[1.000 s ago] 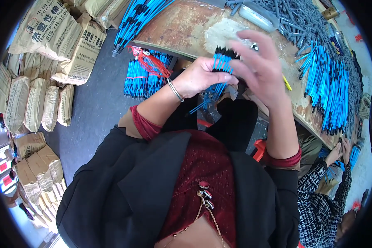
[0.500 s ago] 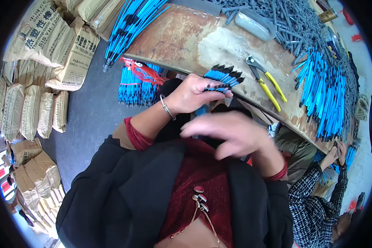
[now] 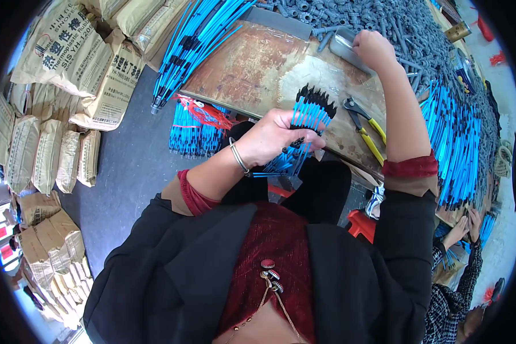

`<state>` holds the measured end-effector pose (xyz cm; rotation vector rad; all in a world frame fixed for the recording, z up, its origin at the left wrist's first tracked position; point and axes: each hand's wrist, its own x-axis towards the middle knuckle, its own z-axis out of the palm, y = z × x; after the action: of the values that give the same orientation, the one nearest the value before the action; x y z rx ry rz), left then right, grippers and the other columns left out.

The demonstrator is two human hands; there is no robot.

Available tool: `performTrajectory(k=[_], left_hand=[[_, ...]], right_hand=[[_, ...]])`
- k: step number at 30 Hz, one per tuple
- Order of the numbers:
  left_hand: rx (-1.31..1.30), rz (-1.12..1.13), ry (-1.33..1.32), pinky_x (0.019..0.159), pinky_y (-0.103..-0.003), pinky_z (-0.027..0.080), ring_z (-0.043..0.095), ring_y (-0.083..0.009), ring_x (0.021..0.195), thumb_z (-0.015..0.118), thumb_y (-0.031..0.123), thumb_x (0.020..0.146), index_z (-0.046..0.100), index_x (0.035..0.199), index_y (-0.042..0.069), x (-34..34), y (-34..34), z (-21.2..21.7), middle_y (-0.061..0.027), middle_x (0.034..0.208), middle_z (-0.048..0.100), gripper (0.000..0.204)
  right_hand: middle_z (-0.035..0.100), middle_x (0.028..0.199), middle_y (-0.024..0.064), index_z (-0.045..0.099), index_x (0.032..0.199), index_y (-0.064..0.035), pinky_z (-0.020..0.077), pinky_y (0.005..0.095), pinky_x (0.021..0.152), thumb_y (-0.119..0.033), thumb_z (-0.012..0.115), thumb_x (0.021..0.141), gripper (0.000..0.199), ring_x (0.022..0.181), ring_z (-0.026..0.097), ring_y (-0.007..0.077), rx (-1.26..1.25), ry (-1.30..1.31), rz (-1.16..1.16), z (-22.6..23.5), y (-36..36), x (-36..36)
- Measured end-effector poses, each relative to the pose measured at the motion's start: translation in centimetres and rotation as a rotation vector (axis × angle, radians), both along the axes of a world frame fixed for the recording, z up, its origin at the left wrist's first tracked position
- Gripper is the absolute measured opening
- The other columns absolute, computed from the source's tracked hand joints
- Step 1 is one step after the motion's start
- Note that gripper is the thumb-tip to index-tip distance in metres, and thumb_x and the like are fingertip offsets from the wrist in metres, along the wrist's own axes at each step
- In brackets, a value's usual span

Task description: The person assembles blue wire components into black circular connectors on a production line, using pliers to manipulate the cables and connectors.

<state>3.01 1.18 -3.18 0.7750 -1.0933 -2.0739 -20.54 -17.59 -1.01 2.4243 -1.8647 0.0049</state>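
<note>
Left hand (image 3: 272, 137) pinched a light, springy bundle of blue rods (image 3: 307, 123), best gripped mid-length; right hand (image 3: 372, 49) clasped a grey container (image 3: 347, 43).

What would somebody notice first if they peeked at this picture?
Probably the bunch of blue sticks with black tips, fanned out in the left hand in the middle. Next, the right hand reaching up to a grey box by a heap of grey parts. Yellow-handled pliers lie on the rusty brown table.
</note>
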Motion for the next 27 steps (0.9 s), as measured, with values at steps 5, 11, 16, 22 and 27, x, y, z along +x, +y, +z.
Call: performTrajectory(k=[5,11,16,22,27], left_hand=[[0.069,0.029,0.001,0.074,-0.029,0.052,0.063,-0.0175,0.084,0.051,0.000,0.086,0.059,0.103,0.001,-0.1,0.2,-0.3,-0.0121,0.090,0.065,0.019],[-0.013,-0.009,-0.007,0.075,-0.029,0.051,0.063,-0.0191,0.088,0.055,0.002,0.085,0.060,0.103,0.002,-0.6,0.7,-0.2,-0.0099,0.091,0.064,0.019],[-0.160,0.040,-0.036,0.076,-0.029,0.051,0.063,-0.0190,0.090,0.055,0.002,0.085,0.060,0.104,0.002,-0.3,1.3,-0.4,-0.0098,0.091,0.064,0.020],[-0.131,0.026,-0.012,0.074,-0.024,0.049,0.062,-0.0141,0.086,0.050,-0.001,0.087,0.059,0.102,-0.001,-0.7,1.2,0.5,-0.0082,0.088,0.064,0.018],[-0.137,0.033,0.002,0.074,-0.024,0.049,0.062,-0.0132,0.084,0.050,-0.001,0.087,0.059,0.103,-0.001,-0.7,1.1,0.2,-0.0085,0.089,0.064,0.018]], right_hand=[[0.065,0.082,0.0147,0.068,0.085,-0.0128,0.0499,0.0404,0.071,-0.024,0.058,0.077,0.017,0.078,0.062,0.0323,-0.102,-0.059,-0.119,0.4,1.4,0.6],[0.065,0.078,0.0143,0.067,0.087,-0.0061,0.0495,0.0353,0.065,-0.019,0.055,0.081,0.018,0.072,0.064,0.0276,-0.490,-0.406,-0.004,3.0,7.0,0.0],[0.059,0.078,0.0067,0.063,0.084,0.0028,0.0430,0.0212,0.058,-0.009,0.057,0.082,0.013,0.064,0.054,0.0095,0.004,-1.205,0.026,6.7,18.2,3.4],[0.057,0.093,0.0083,0.064,0.084,0.0004,0.0426,0.0229,0.058,-0.001,0.064,0.076,0.008,0.068,0.053,0.0118,-0.346,-0.932,0.231,4.3,23.0,5.0],[0.056,0.089,0.0071,0.064,0.085,-0.0009,0.0427,0.0240,0.058,0.000,0.067,0.073,0.012,0.071,0.054,0.0136,-0.407,-0.902,0.088,4.6,23.1,5.5]])
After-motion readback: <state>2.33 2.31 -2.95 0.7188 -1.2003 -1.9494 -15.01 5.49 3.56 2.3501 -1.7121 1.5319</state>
